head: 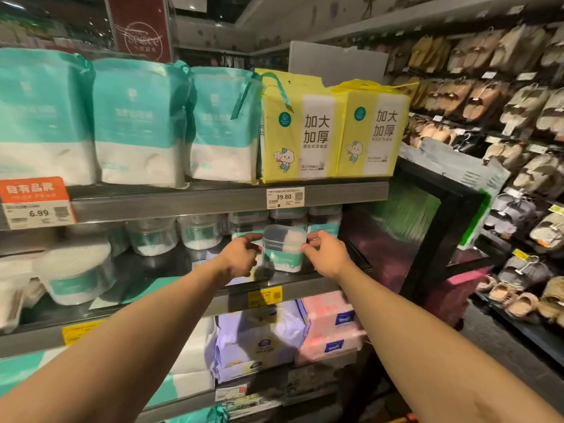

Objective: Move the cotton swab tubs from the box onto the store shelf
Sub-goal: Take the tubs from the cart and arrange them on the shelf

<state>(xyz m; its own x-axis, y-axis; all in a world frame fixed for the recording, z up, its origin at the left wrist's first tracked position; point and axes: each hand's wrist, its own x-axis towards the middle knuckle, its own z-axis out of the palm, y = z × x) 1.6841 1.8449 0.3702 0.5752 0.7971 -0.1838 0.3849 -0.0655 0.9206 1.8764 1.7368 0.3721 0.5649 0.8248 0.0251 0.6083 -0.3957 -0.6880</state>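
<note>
two hands are up at the middle shelf [305,286], apart from each other with one cotton swab tub [283,248] between them. the left hand [239,256] curls its fingers against the tub's left side, and the right hand [328,254] holds the right side with thumb and fingertips. the tub is upright, clear-lidded with a teal label, near the shelf's front edge towards the right end; blur hides whether its base rests on the shelf. behind it to the left stand two round clear tubs [152,236], and straight behind it are stacked tubs [323,222] too dim to count. one large round tub [76,276] sits further left. on the shelf above are three teal-and-white bags [137,123] and two yellow packs [302,129], with two white price tags [285,197] on its rail. below are one purple pack [259,340] and one pink pack [332,325], side by side.
</note>
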